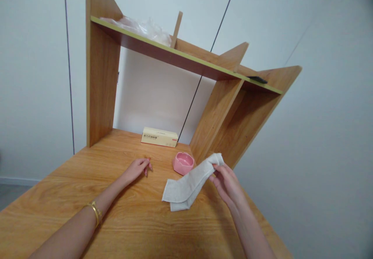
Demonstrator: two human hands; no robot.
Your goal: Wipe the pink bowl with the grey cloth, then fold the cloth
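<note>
My right hand (225, 181) pinches one end of a folded pale grey cloth (190, 183) between thumb and fingers. The rest of the cloth slopes down to the left, its loose end low over the tabletop. Just behind the cloth stands a pink faceted bowl (182, 165), partly covered by it at the lower right. My left hand (141, 166) rests on or just above the wood, left of the bowl, with loosely bent fingers somewhat apart and nothing visible in them.
A cream cardboard box (159, 137) lies at the back of the wooden desk (140, 228). Upright panels and a shelf (186, 60) rise behind it. On that shelf are clear plastic bags (145, 29) and a flat black object (257, 79).
</note>
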